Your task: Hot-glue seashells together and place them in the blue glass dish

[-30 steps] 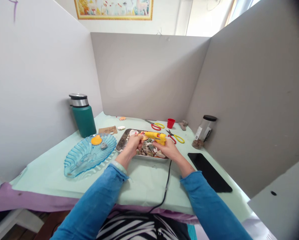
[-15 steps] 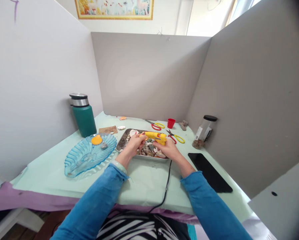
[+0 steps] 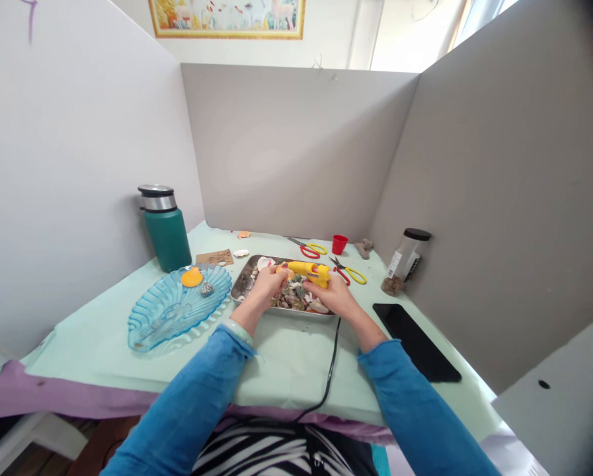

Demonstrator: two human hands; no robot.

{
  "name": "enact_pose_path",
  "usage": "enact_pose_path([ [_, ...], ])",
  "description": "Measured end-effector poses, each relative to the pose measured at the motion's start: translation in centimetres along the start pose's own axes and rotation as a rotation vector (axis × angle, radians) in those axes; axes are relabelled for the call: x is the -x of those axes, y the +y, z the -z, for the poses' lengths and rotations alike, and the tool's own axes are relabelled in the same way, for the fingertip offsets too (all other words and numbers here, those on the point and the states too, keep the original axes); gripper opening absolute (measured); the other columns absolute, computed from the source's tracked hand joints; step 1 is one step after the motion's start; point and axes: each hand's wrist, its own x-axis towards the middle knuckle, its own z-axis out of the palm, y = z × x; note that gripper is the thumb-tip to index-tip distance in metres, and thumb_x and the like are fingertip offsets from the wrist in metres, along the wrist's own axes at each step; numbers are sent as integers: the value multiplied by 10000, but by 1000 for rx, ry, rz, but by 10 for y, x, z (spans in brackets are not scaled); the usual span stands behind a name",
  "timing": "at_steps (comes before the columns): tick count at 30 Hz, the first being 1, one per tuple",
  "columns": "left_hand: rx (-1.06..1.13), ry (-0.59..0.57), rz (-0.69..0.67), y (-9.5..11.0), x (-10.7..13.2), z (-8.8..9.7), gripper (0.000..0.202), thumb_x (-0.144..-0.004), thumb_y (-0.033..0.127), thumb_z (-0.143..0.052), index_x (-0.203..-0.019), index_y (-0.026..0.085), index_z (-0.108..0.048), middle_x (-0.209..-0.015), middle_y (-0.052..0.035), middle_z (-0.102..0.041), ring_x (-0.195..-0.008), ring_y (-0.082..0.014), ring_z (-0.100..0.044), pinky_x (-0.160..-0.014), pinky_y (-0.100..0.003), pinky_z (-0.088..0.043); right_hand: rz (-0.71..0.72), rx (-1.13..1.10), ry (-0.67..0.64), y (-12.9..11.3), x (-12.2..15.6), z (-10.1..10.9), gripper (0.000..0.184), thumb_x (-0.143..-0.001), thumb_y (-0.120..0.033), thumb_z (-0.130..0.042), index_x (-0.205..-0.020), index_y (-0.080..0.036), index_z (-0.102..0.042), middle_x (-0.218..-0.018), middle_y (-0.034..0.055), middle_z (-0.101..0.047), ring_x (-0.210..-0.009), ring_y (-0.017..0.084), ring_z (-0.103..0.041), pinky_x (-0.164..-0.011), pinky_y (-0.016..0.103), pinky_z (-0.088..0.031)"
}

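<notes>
My right hand (image 3: 340, 296) is wrapped round the handle of a yellow hot glue gun (image 3: 307, 269), its nozzle pointing left. At the nozzle end, my left hand (image 3: 270, 285) pinches a small orange piece (image 3: 287, 271), mostly covered by the fingers; its exact kind does not show. Both hands are above a metal tray (image 3: 237, 291) that holds shells and small stones (image 3: 296, 299). A black cord (image 3: 332, 367) runs from below the gun down over the table's front edge.
On the left are a blue scalloped glass dish (image 3: 162, 320) with an orange shell (image 3: 192, 277) and a small grey one, and a green bottle (image 3: 166, 235). Behind and right are two scissors (image 3: 312, 250), a red cup (image 3: 340, 244), a jar (image 3: 402, 264) and a black phone-like slab (image 3: 415, 340).
</notes>
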Motion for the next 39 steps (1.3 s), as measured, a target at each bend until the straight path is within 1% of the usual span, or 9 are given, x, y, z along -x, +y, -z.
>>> enact_pose_path([
  [5,-18,-4,7,0,0,0,209,-717,147,-615,-599,190,-448,-434,69,-387,-342,-46,-274,-372,-208,-154,5,2,0,-1,0,0,300,-729,-463,-655,-679,-168,-668,-605,21,-644,-587,176,-576,-574,277,-436],
  [9,-20,-13,10,-2,-2,0,188,-727,142,-591,-601,182,-457,-451,64,-401,-347,-41,-272,-374,-203,-149,16,4,6,0,0,0,291,-732,-453,-656,-710,-164,-689,-605,22,-646,-607,186,-592,-596,283,-449],
  [15,-24,-46,-14,-3,-2,0,216,-738,163,-597,-594,186,-438,-449,61,-402,-351,-43,-271,-372,-204,-153,32,7,-8,3,-1,-1,307,-748,-468,-651,-731,-166,-698,-621,24,-657,-595,180,-586,-583,278,-442],
  [19,-23,-41,-4,-2,-1,0,198,-742,166,-597,-611,183,-448,-464,58,-421,-341,-39,-281,-368,-201,-156,38,25,-6,5,-2,-1,323,-748,-481,-649,-751,-162,-701,-634,24,-661,-604,181,-583,-568,273,-427],
  [25,57,-13,16,-1,-2,2,176,-705,113,-568,-603,182,-442,-445,63,-407,-323,-34,-282,-367,-198,-155,8,67,5,7,-2,-2,346,-732,-509,-642,-675,-168,-662,-624,28,-646,-599,181,-571,-539,267,-390],
  [32,158,10,5,-4,-7,5,191,-678,126,-586,-589,186,-427,-455,63,-410,-327,-27,-273,-368,-201,-175,0,65,0,6,-1,-1,353,-719,-521,-643,-646,-176,-643,-618,29,-645,-597,185,-571,-545,275,-394],
  [39,220,-4,-2,-4,-8,7,169,-665,120,-573,-594,180,-432,-470,57,-420,-334,-26,-270,-369,-200,-170,-9,46,0,6,-1,-2,345,-724,-510,-641,-681,-168,-665,-635,31,-651,-616,188,-584,-557,273,-401],
])
